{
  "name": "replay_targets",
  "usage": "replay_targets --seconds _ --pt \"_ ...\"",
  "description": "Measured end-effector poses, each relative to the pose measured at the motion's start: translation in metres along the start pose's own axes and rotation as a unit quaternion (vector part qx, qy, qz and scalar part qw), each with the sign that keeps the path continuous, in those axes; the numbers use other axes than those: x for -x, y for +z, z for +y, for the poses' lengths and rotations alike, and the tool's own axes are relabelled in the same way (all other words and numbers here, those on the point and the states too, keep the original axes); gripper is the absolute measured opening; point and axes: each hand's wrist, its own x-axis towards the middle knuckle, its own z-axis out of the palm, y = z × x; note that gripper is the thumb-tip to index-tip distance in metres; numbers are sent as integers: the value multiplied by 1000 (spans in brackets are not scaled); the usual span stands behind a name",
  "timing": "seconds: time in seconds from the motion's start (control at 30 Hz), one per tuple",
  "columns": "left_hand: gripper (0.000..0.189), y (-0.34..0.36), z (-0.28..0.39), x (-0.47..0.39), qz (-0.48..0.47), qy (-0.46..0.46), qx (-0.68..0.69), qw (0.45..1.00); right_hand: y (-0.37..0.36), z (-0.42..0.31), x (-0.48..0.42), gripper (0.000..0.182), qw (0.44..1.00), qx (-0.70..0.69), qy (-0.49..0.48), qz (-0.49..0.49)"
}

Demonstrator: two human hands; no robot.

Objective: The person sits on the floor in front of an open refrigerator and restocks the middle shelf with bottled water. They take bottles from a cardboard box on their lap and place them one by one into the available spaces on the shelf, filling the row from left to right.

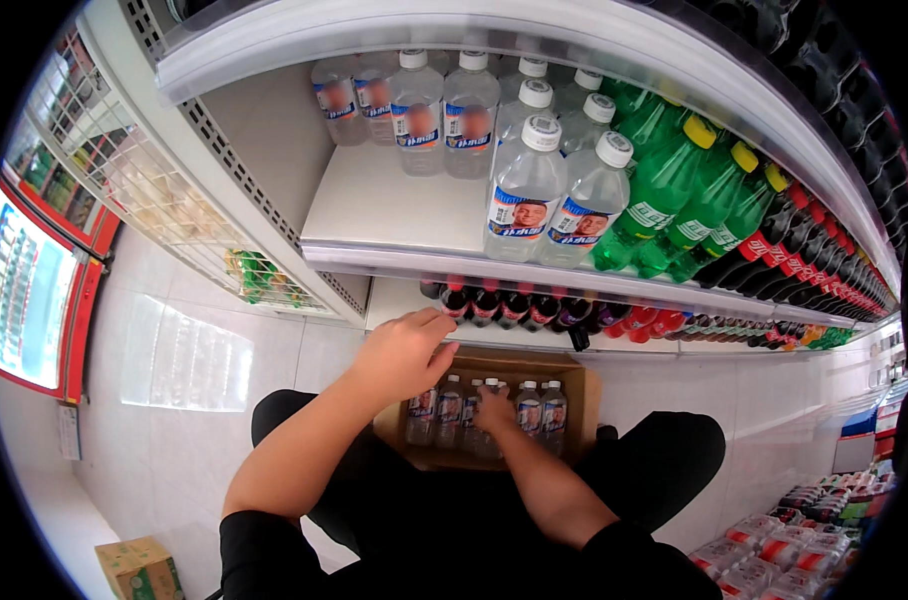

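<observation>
My left hand is raised over the left rim of an open cardboard box, near the cola bottles on the lowest shelf. Nothing shows in it, though its palm side is partly hidden. Inside the box stand several clear plastic bottles with white caps and blue labels. My right hand reaches into the box, its fingers around the top of a clear bottle. On the shelf above, similar clear bottles stand in rows, some near the front edge and others farther back at the left.
Green soda bottles and cola bottles fill the shelf to the right. Dark bottles line the lowest shelf. A wire rack and a red-framed cooler stand left. Wrapped bottle packs lie lower right; a closed carton, lower left.
</observation>
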Motion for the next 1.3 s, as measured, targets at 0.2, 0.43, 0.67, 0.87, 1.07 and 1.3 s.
replay_targets --seconds 0.2,0.43,0.67,0.87,1.07,1.3 --pt "29 15 4 7 -102 -12 -65 993 -47 -31 29 56 975 -140 -175 6" --pt "73 -1 35 15 -147 -69 -60 985 -163 -88 100 51 881 -280 -330 190" --pt "85 -7 53 20 86 -44 -45 994 -226 -137 173 51 739 -330 -400 431" --pt "83 -2 -5 20 256 55 35 964 -250 -161 211 39 643 -204 -605 423" --pt "79 -22 -42 -13 425 100 131 890 -313 -160 210 11 588 -92 -702 391" --pt "93 -40 -65 -35 417 26 153 896 -415 -184 182 43 649 114 -415 628"
